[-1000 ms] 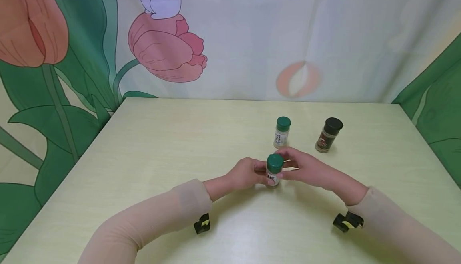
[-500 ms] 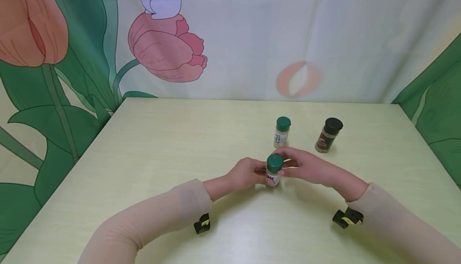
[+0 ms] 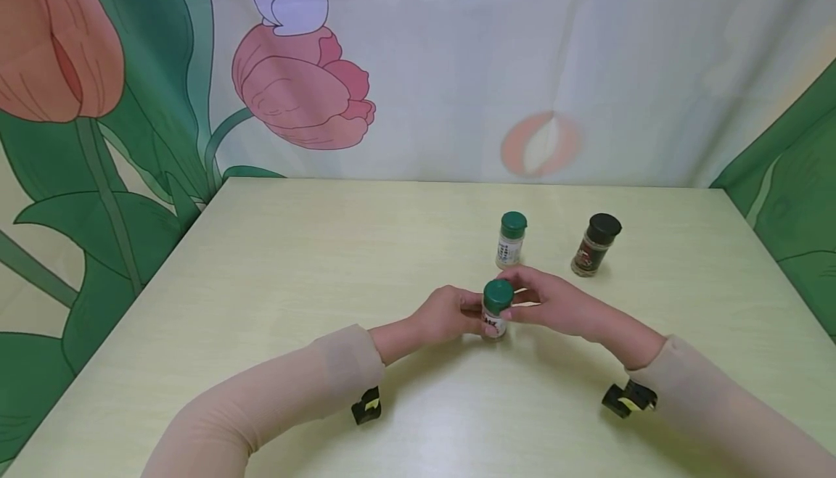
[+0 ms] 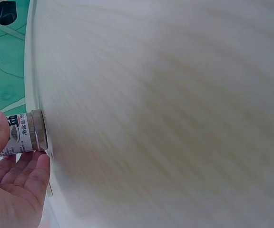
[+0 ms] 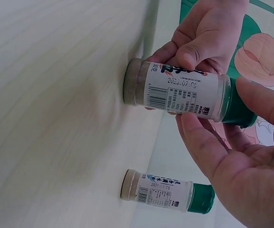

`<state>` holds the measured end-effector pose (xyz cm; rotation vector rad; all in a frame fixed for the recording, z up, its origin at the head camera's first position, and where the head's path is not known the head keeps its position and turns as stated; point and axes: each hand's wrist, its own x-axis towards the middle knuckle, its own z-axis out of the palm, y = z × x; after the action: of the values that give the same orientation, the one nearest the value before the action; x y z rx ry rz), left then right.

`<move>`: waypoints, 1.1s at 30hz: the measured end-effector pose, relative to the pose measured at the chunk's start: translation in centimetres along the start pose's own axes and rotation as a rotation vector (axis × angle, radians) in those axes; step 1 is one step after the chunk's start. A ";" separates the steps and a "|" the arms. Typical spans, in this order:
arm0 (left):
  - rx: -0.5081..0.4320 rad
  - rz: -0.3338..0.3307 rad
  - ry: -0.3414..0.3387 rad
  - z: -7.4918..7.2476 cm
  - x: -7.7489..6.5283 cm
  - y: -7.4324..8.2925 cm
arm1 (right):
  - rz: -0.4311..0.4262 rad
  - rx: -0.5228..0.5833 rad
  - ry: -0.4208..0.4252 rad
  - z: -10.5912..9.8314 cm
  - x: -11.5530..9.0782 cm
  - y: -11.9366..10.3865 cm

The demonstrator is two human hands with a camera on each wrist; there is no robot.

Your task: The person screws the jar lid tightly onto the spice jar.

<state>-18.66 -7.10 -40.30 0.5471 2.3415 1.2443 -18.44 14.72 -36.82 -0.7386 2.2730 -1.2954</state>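
A green-capped spice jar (image 3: 498, 297) stands upright between the two hands, its base right at the tabletop. My left hand (image 3: 446, 315) grips the jar's labelled body from the left, thumb in front and fingers behind. From the other side my right hand (image 3: 555, 304) holds the green cap between thumb and fingers. In the right wrist view, the jar's white label (image 5: 182, 90) shows a barcode and printed date, with the right thumb (image 5: 265, 97) on the cap. Only the lower jar (image 4: 20, 133) appears in the left wrist view; its cap is out of frame there.
Behind the hands stands a second green-capped spice jar (image 3: 511, 240), close to the right fingertips. Farther right is a black-capped jar (image 3: 596, 244) with a dark label. All are on a pale wooden table (image 3: 339, 239) backed by a printed curtain (image 3: 444, 64).
My right hand and wrist have shifted very slightly, the thumb moving a little at the cap. The left hand and all the jars stay in place.
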 end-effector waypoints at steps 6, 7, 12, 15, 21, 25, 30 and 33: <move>-0.003 0.009 0.005 0.0 0.0 -0.1 | 0.035 -0.011 -0.022 -0.3 0.0 -0.2; -0.001 0.010 0.006 0.0 0.1 -0.1 | 0.044 -0.010 -0.035 -0.4 0.0 -0.2; 0.003 0.007 0.007 0.0 0.0 0.0 | 0.052 -0.010 -0.090 -0.9 0.0 -0.5; 0.000 0.006 0.006 0.0 0.0 0.0 | 0.029 -0.024 -0.090 -0.8 0.1 -0.5; 0.005 0.006 0.006 0.0 0.0 0.0 | 0.021 -0.027 -0.062 -0.6 0.2 -0.3; 0.001 0.004 0.004 0.0 0.0 0.0 | 0.013 -0.024 -0.040 -0.4 0.2 -0.3; -0.004 0.007 0.001 0.0 -0.1 0.1 | 0.013 -0.030 -0.011 -0.1 0.1 -0.2; -0.007 0.004 0.001 0.0 -0.1 0.2 | 0.009 -0.029 -0.004 -0.1 0.1 -0.1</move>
<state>-18.57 -7.05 -40.14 0.5489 2.3374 1.2542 -18.52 14.63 -36.70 -0.7398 2.2932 -1.2588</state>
